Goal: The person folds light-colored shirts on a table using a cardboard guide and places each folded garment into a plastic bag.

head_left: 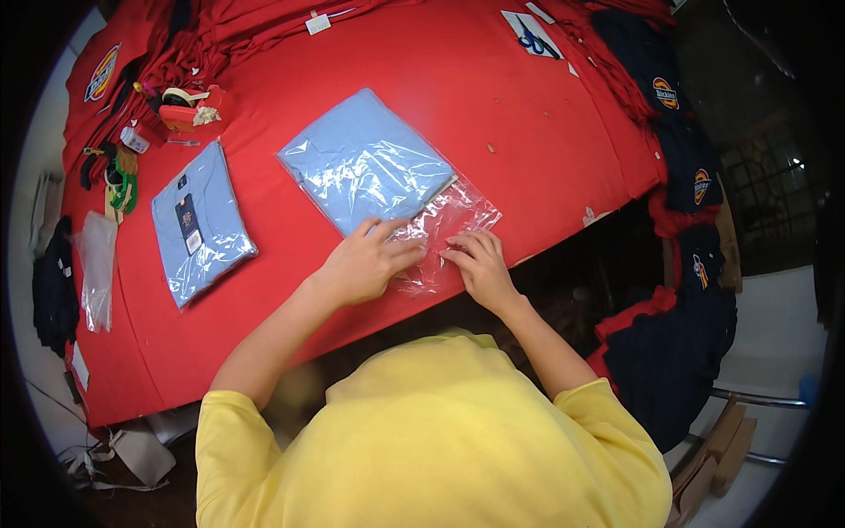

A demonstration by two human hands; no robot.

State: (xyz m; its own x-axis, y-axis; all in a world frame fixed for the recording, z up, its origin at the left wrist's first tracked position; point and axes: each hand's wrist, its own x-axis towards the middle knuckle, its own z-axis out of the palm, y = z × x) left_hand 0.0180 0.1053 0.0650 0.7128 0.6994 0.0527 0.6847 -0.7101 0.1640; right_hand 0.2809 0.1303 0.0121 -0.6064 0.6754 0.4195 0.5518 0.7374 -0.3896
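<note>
Your yellow shirt [440, 431] fills the foreground as your two hands meet the loose end of a clear bag [461, 208] on a red-covered bench [554, 150].

The bag, a folded blue garment [361, 158] inside, lies slantwise before you, its flap [437, 236] close to the bench's near edge. The fingers of your left hand [363, 264] are loosely spread at the garment's lower edge; those of your right hand [484, 275] sit close together on the flap, though whether they pinch it cannot be told. The flap is wrinkled, so uneven pulling between your hands could set a crooked crease or a tear. Tugging without weight on the garment could skid the slick bag toward you, leaving the flap drooping over the edge.
</note>
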